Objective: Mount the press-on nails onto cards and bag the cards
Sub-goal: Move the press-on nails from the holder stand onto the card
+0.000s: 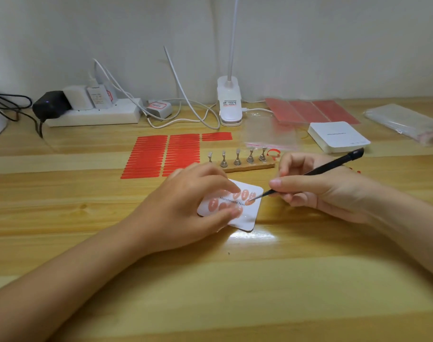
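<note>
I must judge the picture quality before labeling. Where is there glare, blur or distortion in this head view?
Head view: a bright glare patch lies on the glossy wooden table just below the white card; the fingertips of the left hand look slightly smeared by motion; the right hand and its black tweezers stay fairly sharp; the wide-angle lens bends the table edges outward.

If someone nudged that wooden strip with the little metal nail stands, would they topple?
Probably. The metal stands look narrow-waisted and tall on the wooden strip, so likely tippy. The strip lies flat and would probably slide on the glossy table.
</note>
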The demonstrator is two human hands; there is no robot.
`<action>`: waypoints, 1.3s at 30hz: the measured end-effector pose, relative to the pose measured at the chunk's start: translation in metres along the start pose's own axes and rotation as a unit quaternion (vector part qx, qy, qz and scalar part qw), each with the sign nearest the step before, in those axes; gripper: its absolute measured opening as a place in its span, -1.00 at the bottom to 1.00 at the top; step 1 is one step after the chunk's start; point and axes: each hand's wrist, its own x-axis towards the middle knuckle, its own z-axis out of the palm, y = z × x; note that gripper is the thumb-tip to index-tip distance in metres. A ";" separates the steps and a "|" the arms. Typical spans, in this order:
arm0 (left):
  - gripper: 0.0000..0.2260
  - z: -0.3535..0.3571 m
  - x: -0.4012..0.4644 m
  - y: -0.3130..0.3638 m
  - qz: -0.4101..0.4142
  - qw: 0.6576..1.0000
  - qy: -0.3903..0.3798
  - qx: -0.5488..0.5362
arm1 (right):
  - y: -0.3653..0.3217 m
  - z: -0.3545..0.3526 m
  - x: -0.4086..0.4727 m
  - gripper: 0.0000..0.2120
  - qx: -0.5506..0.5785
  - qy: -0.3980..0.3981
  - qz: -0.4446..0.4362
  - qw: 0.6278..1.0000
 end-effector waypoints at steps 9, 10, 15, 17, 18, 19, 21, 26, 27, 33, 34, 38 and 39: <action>-0.62 0.007 -0.001 -0.005 -0.009 0.999 -0.018 -0.049 | -0.005 -0.005 0.014 -0.75 -0.109 -0.057 0.019 0.992; -0.63 0.008 -0.001 -0.006 -0.011 0.998 -0.020 -0.057 | -0.005 -0.005 0.016 -0.77 -0.109 -0.062 0.022 0.992; -0.68 0.008 0.000 -0.006 -0.016 0.996 -0.021 -0.085 | -0.005 -0.004 0.018 -0.84 -0.107 -0.083 0.038 0.990; -0.69 0.007 0.000 -0.005 -0.019 0.995 -0.021 -0.093 | -0.005 -0.004 0.019 -0.84 -0.110 -0.086 0.042 0.989; -0.69 0.007 0.000 -0.004 -0.020 0.995 -0.021 -0.094 | -0.005 -0.004 0.019 -0.84 -0.111 -0.087 0.043 0.989; -0.69 0.007 0.000 -0.004 -0.021 0.995 -0.021 -0.096 | -0.005 -0.004 0.019 -0.84 -0.112 -0.086 0.044 0.989; -0.69 0.007 0.000 -0.003 -0.024 0.995 -0.022 -0.099 | -0.006 -0.003 0.019 -0.84 -0.115 -0.087 0.046 0.989; -0.69 0.007 0.000 -0.003 -0.025 0.994 -0.022 -0.103 | -0.006 -0.001 0.020 -0.83 -0.119 -0.084 0.050 0.988; -0.69 0.007 0.000 -0.003 -0.025 0.994 -0.022 -0.103 | -0.006 -0.001 0.019 -0.83 -0.121 -0.084 0.051 0.988; -0.68 0.007 0.001 -0.003 -0.026 0.994 -0.024 -0.100 | -0.007 -0.001 0.020 -0.84 -0.127 -0.089 0.059 0.986; -0.68 0.007 0.001 -0.003 -0.026 0.994 -0.024 -0.100 | -0.007 -0.001 0.021 -0.84 -0.127 -0.089 0.059 0.986; -0.69 0.007 0.000 -0.003 -0.027 0.994 -0.023 -0.102 | -0.006 -0.001 0.020 -0.84 -0.137 -0.085 0.056 0.985; -0.69 0.007 0.000 -0.003 -0.028 0.994 -0.024 -0.102 | -0.006 -0.001 0.020 -0.85 -0.143 -0.085 0.055 0.985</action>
